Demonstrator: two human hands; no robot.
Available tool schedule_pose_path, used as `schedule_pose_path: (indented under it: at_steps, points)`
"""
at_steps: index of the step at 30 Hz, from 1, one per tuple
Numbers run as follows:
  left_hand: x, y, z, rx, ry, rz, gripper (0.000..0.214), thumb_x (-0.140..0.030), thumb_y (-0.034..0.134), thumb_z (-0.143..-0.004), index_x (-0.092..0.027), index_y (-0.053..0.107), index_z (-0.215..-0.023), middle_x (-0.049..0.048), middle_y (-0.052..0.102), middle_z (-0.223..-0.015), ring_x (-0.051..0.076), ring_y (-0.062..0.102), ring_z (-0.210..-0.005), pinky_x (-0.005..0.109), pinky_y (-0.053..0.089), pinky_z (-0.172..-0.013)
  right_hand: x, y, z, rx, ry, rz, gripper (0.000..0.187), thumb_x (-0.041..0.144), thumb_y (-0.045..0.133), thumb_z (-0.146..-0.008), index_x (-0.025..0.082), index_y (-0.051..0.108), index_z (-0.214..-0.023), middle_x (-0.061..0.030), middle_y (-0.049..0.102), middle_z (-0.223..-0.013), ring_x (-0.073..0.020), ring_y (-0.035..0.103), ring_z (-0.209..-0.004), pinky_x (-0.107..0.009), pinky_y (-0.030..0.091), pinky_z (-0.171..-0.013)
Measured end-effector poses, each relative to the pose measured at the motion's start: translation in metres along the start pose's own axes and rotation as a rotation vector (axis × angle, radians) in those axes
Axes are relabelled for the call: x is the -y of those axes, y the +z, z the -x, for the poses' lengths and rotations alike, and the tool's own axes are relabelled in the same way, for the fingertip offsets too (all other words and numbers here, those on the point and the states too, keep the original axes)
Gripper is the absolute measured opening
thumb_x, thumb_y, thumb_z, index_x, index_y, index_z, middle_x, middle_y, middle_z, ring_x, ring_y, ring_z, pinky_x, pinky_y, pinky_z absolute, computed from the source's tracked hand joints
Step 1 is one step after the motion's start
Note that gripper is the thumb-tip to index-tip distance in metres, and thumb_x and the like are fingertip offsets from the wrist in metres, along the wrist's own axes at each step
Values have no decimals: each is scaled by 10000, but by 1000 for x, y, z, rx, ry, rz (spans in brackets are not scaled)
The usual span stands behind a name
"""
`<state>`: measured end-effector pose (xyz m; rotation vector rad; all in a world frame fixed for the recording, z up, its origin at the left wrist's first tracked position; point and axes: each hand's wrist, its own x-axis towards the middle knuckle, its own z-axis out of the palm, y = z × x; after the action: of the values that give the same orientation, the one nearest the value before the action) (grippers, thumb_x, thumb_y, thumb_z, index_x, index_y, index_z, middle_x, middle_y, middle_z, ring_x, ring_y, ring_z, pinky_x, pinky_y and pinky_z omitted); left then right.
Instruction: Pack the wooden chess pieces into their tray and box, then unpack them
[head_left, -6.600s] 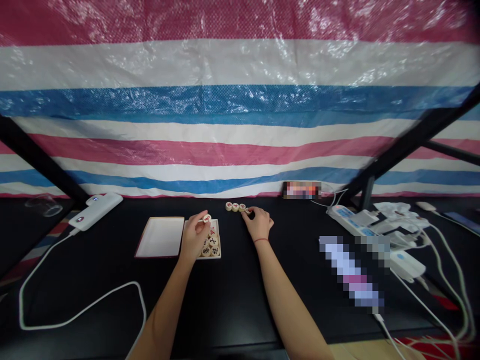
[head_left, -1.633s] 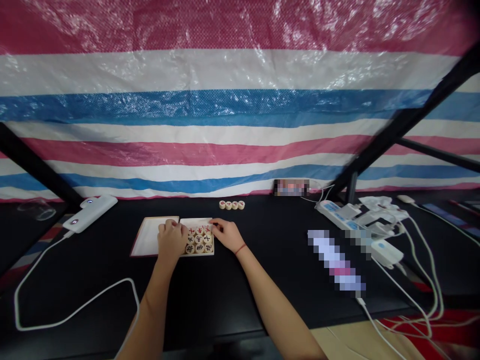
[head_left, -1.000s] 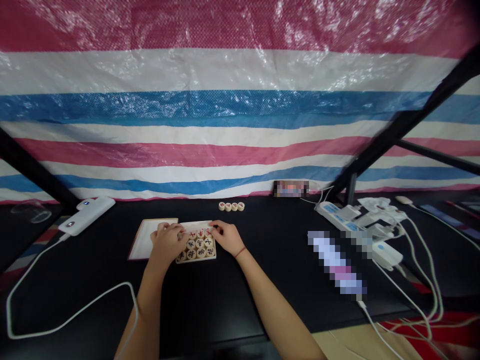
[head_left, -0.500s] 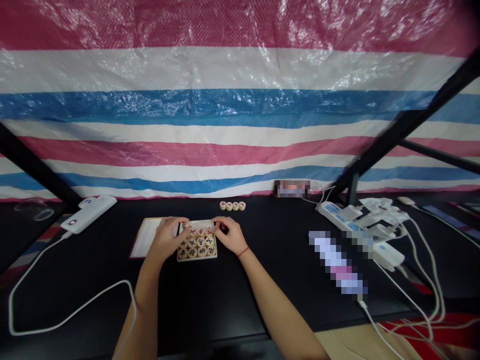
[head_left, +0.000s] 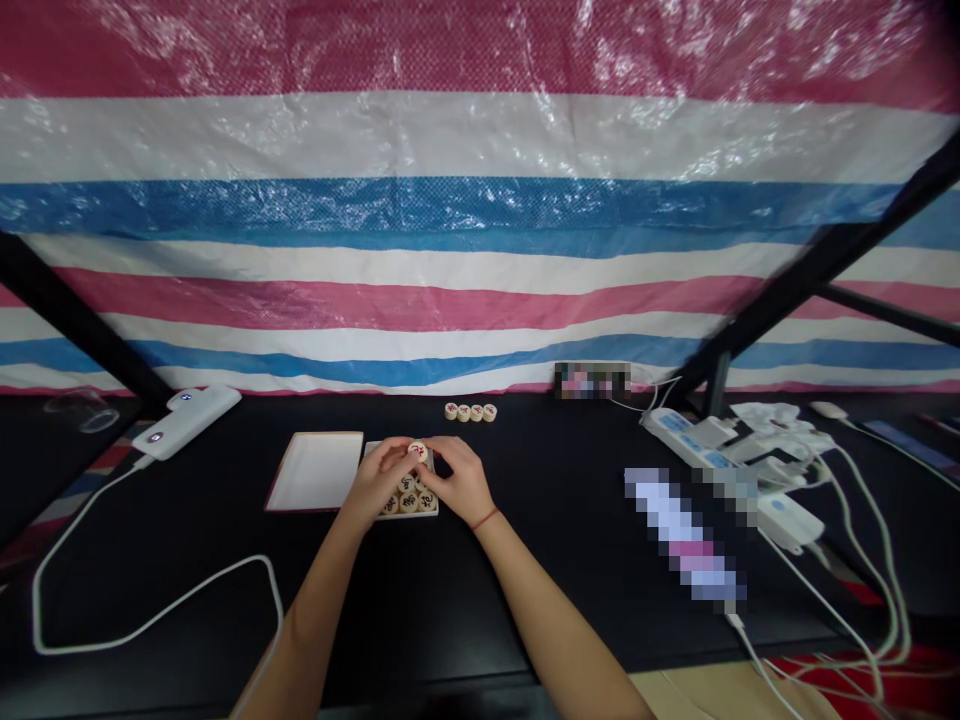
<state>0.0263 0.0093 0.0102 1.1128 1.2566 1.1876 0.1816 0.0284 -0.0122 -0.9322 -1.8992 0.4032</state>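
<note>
Right there, a round wooden chess piece (head_left: 418, 451) with red lettering is up above a shallow white tray (head_left: 433, 512) crowded with black-lettered pieces (head_left: 408, 502), and four more pieces (head_left: 470, 412) sit lined up in a row beyond!

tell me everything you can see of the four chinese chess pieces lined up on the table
The four xiangqi pieces are round, flat discs that look like pale wood, each marked on top with a red character too small to read. They lie flat in a straight row on the black tabletop, apparently touching side by side. They sit farther out than the left hand and right hand, neither of which touches them.
</note>
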Motion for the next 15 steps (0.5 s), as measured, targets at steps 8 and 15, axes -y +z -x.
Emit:
schedule_pose_path:
  at_steps: [8,15]
  points:
    - [9,-2,-3,-169,70,51,427,-482,744,-660,-191,620,-948,52,719,-927,216,686,-903,326,542,-795,-4,-6,-1,-61,76,82,130,269,579,-813,202,642,-905,-55,677,-881,-194,599,-817,-324,472,-786]
    - [6,-7,-6,-307,53,106,458,-438,710,-686,-195,636,-1067,65,690,-1010,193,673,-867,280,529,-708,-34,-15,-1,-51,365,361,100,266,578,-795,185,636,-788,-46,620,-741,-199,538,-741,-312,409,-735]
